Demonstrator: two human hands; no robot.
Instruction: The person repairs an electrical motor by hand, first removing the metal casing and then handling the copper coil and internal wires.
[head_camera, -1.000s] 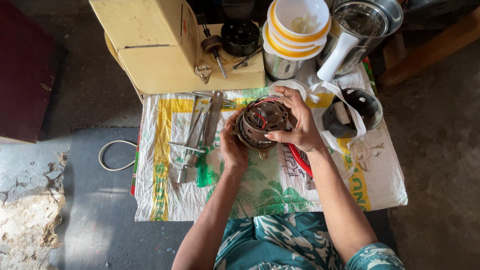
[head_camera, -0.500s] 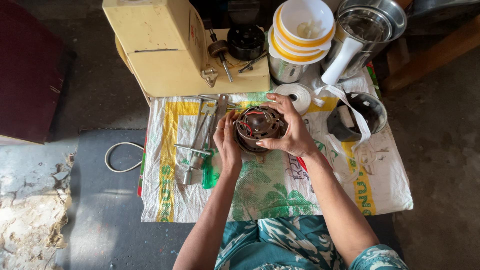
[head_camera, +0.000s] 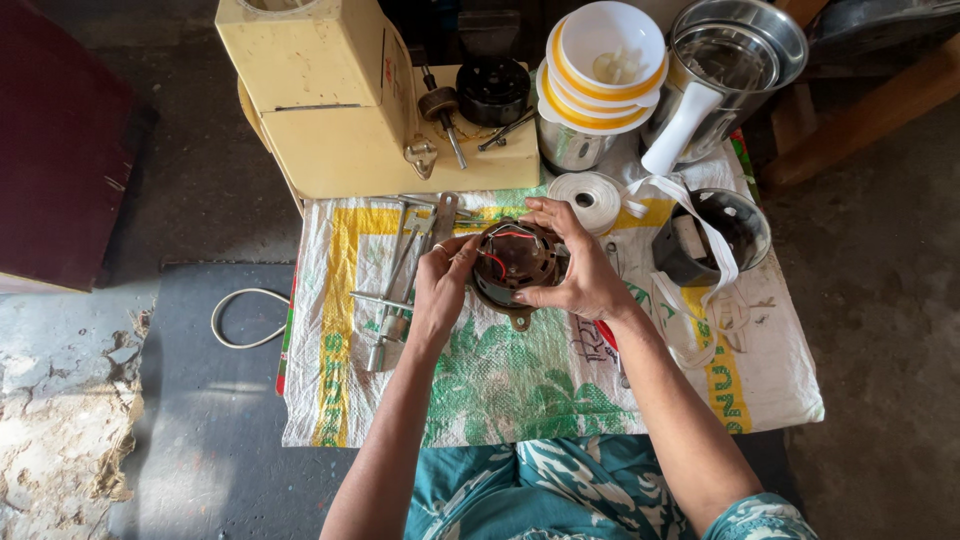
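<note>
A round dark electric motor (head_camera: 515, 262) with copper windings and red wires is held above a woven sack mat (head_camera: 520, 380). My left hand (head_camera: 440, 290) grips its left side with fingers curled on the rim. My right hand (head_camera: 578, 270) wraps around its right side, thumb underneath. Both hands hold the motor level, its open face turned up toward the camera.
Metal hand tools (head_camera: 405, 275) lie on the mat left of the motor. A cream appliance body (head_camera: 330, 90) stands at the back, with stacked white and yellow bowls (head_camera: 605, 60), a steel jar (head_camera: 730, 60), a roll of white tape (head_camera: 590, 198) and a dark jar (head_camera: 715, 235).
The motor and both hands have shifted slightly toward me on the mat as the view moved. The grip on the motor looks the same.
</note>
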